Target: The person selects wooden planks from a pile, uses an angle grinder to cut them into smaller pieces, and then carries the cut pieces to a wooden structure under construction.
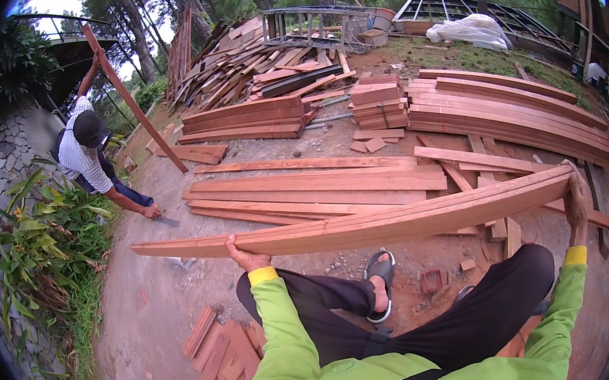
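Note:
A stack of long reddish wooden boards, held together edge to edge, runs across in front of me above my knees. My left hand grips its lower side left of the middle, with the thumb up against the near face. At the far right end my right hand is wrapped round the board ends. Both arms are in green sleeves with yellow cuffs. The fingers behind the boards are partly hidden. Just beyond lie more long boards on the ground.
Bundled short boards and a long board stack lie ahead and right. Offcuts lie by my left side. At left, a co-worker bends, holding an upright plank and a flat blade-like tool. A scrap-wood heap stands behind.

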Action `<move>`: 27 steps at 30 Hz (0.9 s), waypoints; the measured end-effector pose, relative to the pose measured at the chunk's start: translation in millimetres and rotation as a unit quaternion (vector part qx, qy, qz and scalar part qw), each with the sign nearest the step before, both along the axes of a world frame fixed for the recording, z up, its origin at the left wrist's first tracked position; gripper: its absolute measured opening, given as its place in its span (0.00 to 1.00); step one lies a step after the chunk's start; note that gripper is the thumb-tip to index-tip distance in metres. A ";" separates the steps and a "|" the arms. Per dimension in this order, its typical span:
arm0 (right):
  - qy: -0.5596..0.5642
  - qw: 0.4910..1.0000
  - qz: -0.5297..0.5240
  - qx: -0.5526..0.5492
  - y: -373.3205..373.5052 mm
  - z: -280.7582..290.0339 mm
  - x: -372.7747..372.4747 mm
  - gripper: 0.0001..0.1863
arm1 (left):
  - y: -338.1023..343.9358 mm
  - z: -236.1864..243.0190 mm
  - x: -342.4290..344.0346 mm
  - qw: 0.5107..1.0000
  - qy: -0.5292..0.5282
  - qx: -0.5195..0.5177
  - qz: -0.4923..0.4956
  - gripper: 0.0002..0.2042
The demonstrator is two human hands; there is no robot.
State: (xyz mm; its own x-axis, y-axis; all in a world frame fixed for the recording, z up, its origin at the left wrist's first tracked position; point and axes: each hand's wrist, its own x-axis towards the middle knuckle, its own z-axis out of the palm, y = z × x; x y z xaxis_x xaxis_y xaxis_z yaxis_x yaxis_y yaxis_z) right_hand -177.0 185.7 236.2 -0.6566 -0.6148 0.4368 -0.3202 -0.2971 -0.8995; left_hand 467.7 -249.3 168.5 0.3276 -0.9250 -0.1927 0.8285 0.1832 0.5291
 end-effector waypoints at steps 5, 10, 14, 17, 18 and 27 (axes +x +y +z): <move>-0.096 0.989 0.095 -0.059 1.7 -6.2 13.2 0.32 | 28.9 81.3 1.7 0.995 0.010 -0.100 0.025 0.28; -0.111 0.987 0.112 0.016 -12.3 -19.3 27.0 0.30 | 40.3 168.3 9.6 0.974 -0.024 -0.222 0.037 0.30; -0.082 0.957 -0.011 0.277 -33.8 -33.9 54.2 0.30 | 46.5 231.1 6.8 0.952 -0.056 -0.301 -0.006 0.30; 0.144 0.933 -0.021 0.330 -50.3 -40.9 -11.8 0.31 | 44.1 291.6 -21.2 0.925 -0.042 -0.376 -0.028 0.27; 0.151 0.966 -0.016 0.209 -66.2 -22.8 -13.3 0.31 | 42.3 311.6 -26.4 0.909 -0.055 -0.410 -0.041 0.26; 0.468 0.880 -0.012 -0.077 -159.9 334.2 202.5 0.39 | 71.0 508.2 -125.3 0.755 -0.250 -0.601 -0.086 0.21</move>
